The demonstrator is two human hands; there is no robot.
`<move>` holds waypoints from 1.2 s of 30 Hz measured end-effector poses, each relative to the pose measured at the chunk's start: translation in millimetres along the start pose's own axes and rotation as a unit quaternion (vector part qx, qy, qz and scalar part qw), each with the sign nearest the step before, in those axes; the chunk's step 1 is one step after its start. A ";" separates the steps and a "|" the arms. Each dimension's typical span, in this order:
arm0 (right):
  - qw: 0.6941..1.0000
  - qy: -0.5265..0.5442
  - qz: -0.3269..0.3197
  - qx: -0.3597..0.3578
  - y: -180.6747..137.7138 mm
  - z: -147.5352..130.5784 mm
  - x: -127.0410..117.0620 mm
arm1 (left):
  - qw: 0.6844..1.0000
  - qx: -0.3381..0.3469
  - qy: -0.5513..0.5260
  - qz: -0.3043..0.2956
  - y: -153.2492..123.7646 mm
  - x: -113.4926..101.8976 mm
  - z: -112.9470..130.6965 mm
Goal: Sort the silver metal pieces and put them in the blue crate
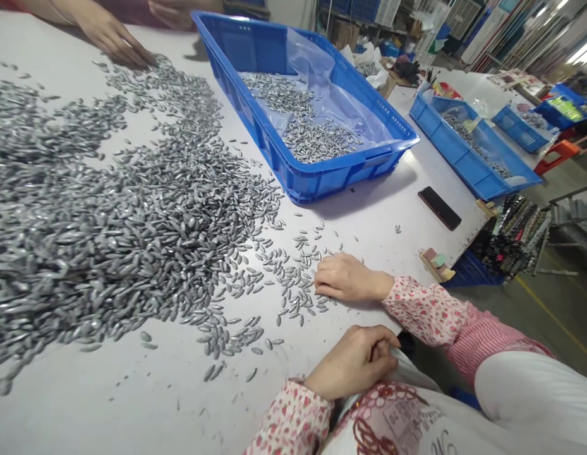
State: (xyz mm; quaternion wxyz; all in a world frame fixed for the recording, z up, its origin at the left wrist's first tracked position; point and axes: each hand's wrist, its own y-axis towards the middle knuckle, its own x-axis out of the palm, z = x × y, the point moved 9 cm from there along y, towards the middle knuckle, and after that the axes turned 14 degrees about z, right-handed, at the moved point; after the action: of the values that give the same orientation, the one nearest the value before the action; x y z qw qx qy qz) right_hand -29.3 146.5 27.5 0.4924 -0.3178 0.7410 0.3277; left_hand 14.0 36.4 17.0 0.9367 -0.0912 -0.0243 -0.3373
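A large spread of silvery, seed-shaped pieces [132, 215] covers the left half of the white table [132, 404]. My right hand [350, 278] lies on the tabletop with its fingers together, touching the loose pieces at the edge of the spread. Nothing shows in it. Nearer the table edge, my left hand [352, 360] is curled closed beside my white apron [520, 404], apart from the pieces. A pink floral sleeve covers each forearm.
A blue plastic crate [293, 183] lined with clear film holds more pieces beyond the spread. A co-worker's hand [115, 41] rests at the far edge. Farther right are a black phone [440, 208], a second blue crate [464, 158] and small coloured pads [435, 265].
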 end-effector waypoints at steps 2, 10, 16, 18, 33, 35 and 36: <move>1.000 -0.016 0.009 0.014 -0.1 3.5 -1.1 | 1.000 -0.003 0.000 -0.003 -0.4 0.9 -0.5; 0.997 0.056 0.047 -0.032 5.1 -14.0 -6.8 | 1.000 -0.006 0.000 -0.008 0.8 1.0 -1.2; 0.996 0.048 -0.009 -0.076 4.8 -19.1 -0.3 | 1.000 0.001 0.012 -0.004 0.8 0.4 1.9; 0.995 0.067 -0.012 -0.072 5.7 -19.9 -0.7 | 1.000 0.003 0.016 -0.003 1.0 0.3 2.6; 0.999 0.023 0.024 -0.002 25.4 -22.1 8.1 | 0.999 0.004 0.032 -0.013 1.1 1.5 0.6; 0.999 0.040 0.021 -0.001 26.5 -23.2 8.6 | 0.999 0.004 0.036 -0.011 1.1 1.2 0.9; 0.999 0.046 0.020 -0.001 27.0 -24.1 9.7 | 0.999 0.004 0.038 -0.010 1.2 1.0 0.8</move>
State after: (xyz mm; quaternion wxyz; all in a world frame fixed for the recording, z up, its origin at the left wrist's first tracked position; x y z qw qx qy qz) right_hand -66.4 141.5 30.4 0.4505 -0.3183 0.7687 0.3237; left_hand 15.6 36.8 17.7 0.9339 -0.0741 0.0091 -0.3497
